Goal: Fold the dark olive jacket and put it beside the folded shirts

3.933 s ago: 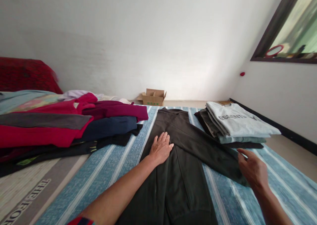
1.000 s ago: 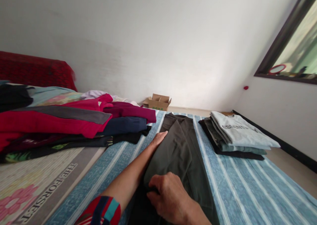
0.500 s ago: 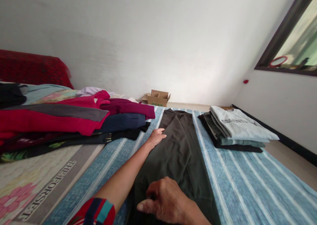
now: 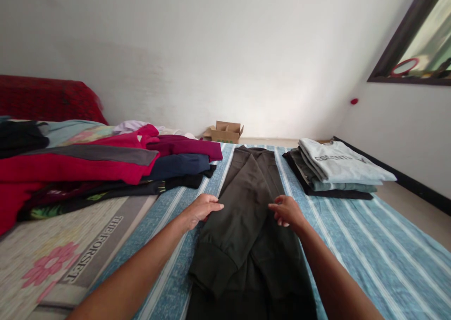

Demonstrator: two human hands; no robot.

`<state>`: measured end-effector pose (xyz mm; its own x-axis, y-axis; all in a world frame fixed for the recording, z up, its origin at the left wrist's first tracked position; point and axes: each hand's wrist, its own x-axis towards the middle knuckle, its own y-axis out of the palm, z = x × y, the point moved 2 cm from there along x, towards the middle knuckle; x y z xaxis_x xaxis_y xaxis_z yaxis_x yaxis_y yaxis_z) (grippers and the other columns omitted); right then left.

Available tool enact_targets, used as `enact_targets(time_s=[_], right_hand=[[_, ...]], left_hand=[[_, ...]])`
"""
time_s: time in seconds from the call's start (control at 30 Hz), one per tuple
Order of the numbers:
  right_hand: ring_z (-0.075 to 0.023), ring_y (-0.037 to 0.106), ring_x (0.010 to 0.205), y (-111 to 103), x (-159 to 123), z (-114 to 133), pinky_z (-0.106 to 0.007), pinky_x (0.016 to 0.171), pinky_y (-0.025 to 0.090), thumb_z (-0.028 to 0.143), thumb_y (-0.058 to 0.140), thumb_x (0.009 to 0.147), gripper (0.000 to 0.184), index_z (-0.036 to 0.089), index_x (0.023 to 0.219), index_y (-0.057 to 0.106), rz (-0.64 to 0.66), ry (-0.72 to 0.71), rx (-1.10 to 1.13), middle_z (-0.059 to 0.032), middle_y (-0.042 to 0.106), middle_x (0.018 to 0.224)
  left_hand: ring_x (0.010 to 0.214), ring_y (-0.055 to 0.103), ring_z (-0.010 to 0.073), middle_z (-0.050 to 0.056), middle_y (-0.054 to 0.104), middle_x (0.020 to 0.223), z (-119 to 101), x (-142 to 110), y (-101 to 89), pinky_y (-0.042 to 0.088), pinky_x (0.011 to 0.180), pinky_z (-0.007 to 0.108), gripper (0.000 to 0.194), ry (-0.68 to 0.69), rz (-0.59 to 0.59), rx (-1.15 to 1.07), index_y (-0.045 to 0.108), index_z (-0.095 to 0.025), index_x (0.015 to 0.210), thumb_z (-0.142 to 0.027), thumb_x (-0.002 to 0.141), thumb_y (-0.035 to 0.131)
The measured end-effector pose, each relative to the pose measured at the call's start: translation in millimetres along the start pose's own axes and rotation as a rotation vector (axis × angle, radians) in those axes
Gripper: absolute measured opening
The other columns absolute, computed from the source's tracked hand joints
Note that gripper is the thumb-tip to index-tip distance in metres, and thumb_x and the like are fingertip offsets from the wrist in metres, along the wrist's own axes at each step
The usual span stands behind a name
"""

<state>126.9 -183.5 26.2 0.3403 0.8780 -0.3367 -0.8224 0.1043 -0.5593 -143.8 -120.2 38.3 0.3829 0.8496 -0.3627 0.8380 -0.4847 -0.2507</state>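
We've got the left hand [image 4: 200, 208] and right hand [image 4: 287, 211] pinching the dark green trousers [image 4: 248, 216] at nine and three o'clock, grip closed on the edges; soft, limp cloth, best held there.

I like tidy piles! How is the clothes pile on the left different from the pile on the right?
The left pile is big, loose and mostly red and maroon; the right pile is small, neatly folded, grey and dark. The left pile sprawls sideways; the right pile sits squared. Both lie on the striped blue sheet.

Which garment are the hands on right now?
The dark olive jacket spread flat at centre; left hand and right hand pinch its edges. Other clothes sit in stacks aside.
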Motion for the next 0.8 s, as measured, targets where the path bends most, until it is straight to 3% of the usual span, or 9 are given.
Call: enact_targets(time_s=[0.13, 0.23, 0.47, 0.6, 0.8], right_hand=[[-0.0136, 0.055, 0.040, 11, 15, 3, -0.019, 0.037, 0.037, 0.024, 0.062, 0.078, 0.045, 0.012, 0.117, 0.044, -0.016, 0.083, 0.144, 0.0038, 0.053, 0.051], [-0.0121, 0.055, 0.041, 17, 23, 5, -0.018, 0.038, 0.039, 0.016, 0.061, 0.077, 0.044, 0.012, 0.117, 0.043, -0.057, 0.129, 0.241, 0.0049, 0.052, 0.053], [-0.0079, 0.051, 0.040, 4, 31, 3, -0.014, 0.035, 0.031, 0.009, 0.056, 0.077, 0.037, 0.015, 0.112, 0.047, -0.173, 0.115, 0.373, 0.0079, 0.047, 0.048], [-0.0093, 0.049, 0.036, 3, 33, -4, -0.015, 0.033, 0.031, 0.009, 0.059, 0.073, 0.037, 0.013, 0.109, 0.050, -0.153, 0.137, 0.356, 0.0080, 0.046, 0.045], [-0.0101, 0.049, 0.034, 3, 39, -6, -0.016, 0.032, 0.029, 0.025, 0.059, 0.080, 0.022, 0.014, 0.099, 0.057, -0.121, 0.131, 0.266, 0.0067, 0.045, 0.043]], left_hand=[[0.050, 0.055, 0.0149, 0.000, 0.062, 0.059, 5, -11, 1.7, 0.031, 0.043, 0.022, 0.034, -0.062, 0.063, -0.011, 0.060, -0.014, 0.072, -0.043, 0.058, 0.072], [0.057, 0.060, 0.0189, 0.003, 0.066, 0.064, 6, -14, 3.9, 0.037, 0.048, 0.024, 0.035, -0.079, 0.099, -0.061, 0.062, -0.013, 0.073, -0.039, 0.055, 0.074], [0.077, 0.065, 0.0232, 0.007, 0.070, 0.080, 2, -13, 18.6, 0.047, 0.069, 0.030, 0.038, -0.063, 0.127, -0.335, 0.062, -0.013, 0.080, -0.030, 0.051, 0.077], [0.077, 0.065, 0.0236, 0.007, 0.070, 0.077, 6, -14, 24.7, 0.047, 0.066, 0.029, 0.034, -0.093, 0.059, -0.272, 0.062, -0.013, 0.077, -0.030, 0.052, 0.076], [0.071, 0.065, 0.0211, 0.004, 0.069, 0.078, 6, -32, 23.8, 0.046, 0.053, 0.025, 0.035, -0.156, 0.201, -0.213, 0.062, -0.015, 0.083, -0.034, 0.057, 0.076]])
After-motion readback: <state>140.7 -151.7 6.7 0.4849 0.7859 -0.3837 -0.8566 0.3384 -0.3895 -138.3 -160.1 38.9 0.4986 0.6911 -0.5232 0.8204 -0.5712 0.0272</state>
